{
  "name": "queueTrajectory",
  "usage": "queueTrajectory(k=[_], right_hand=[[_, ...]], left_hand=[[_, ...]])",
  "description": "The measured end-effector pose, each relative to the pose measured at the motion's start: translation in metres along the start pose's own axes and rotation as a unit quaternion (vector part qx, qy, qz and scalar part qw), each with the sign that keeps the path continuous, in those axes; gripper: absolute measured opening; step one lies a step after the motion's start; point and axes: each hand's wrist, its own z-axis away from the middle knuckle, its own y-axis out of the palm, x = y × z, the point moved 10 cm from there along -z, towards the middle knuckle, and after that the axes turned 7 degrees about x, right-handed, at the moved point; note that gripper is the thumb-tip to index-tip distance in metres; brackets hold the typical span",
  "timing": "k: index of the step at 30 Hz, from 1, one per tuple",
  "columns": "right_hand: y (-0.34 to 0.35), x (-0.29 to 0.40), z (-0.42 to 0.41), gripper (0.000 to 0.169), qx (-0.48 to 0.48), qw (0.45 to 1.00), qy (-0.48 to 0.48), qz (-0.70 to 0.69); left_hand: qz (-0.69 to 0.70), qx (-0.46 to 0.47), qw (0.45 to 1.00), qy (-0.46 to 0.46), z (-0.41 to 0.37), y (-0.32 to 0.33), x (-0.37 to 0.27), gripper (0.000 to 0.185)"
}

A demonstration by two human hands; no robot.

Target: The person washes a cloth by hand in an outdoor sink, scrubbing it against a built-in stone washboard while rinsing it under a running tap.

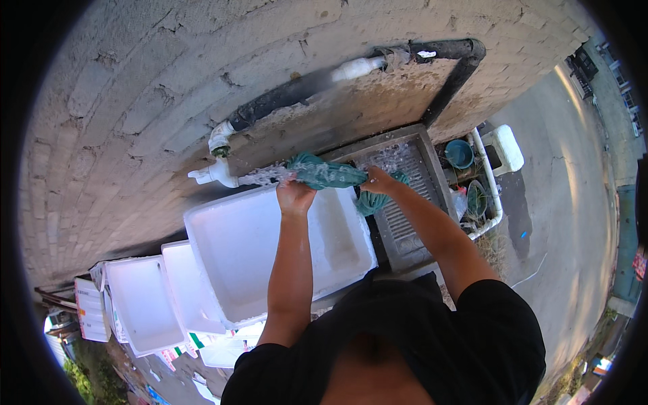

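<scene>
A wet green cloth (331, 174) is stretched between my two hands, bunched into a thick roll. My left hand (296, 195) grips its left part, close to the white plastic tap (215, 173). Water pours from the tap onto the cloth and splashes over it. My right hand (377, 181) is closed around the other end, and a loose bundle of the cloth hangs below that hand. Beneath the cloth are a white foam box (243, 253) on the left and a concrete sink with a ribbed washboard surface (405, 223) on the right.
More white foam boxes (144, 301) stand at the left. A black-wrapped pipe (288, 93) runs along the brick wall (167, 66). Right of the sink are a green bucket (459, 154), a white pipe (498, 197) and a white stool (508, 148) on concrete ground.
</scene>
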Motion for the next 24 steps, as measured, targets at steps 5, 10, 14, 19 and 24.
queueTrajectory(k=[5, 10, 14, 19, 24], right_hand=[[-0.044, 0.069, 0.009, 0.052, -0.112, 0.99, -0.067, 0.059], [-0.047, 0.108, 0.03, 0.057, -0.146, 0.983, -0.057, 0.091], [-0.015, 0.176, 0.081, 0.058, -0.173, 0.961, -0.155, 0.15], [0.016, 0.195, 0.131, 0.035, -0.195, 0.945, -0.236, 0.112], [-0.024, 0.114, 0.078, 0.021, -0.291, 0.937, -0.187, 0.048]], left_hand=[[-0.188, -0.151, 0.967, 0.081, 0.012, -0.124, -0.061, 0.051], [-0.098, -0.33, 0.931, -0.125, 0.01, -0.125, 0.064, 0.051], [-0.032, -0.037, 0.991, -0.123, -0.042, -0.097, 0.102, 0.051], [-0.029, 0.109, 0.981, -0.157, -0.054, -0.097, 0.108, 0.044], [-0.156, -0.08, 0.979, -0.1, -0.041, -0.111, 0.11, 0.039]])
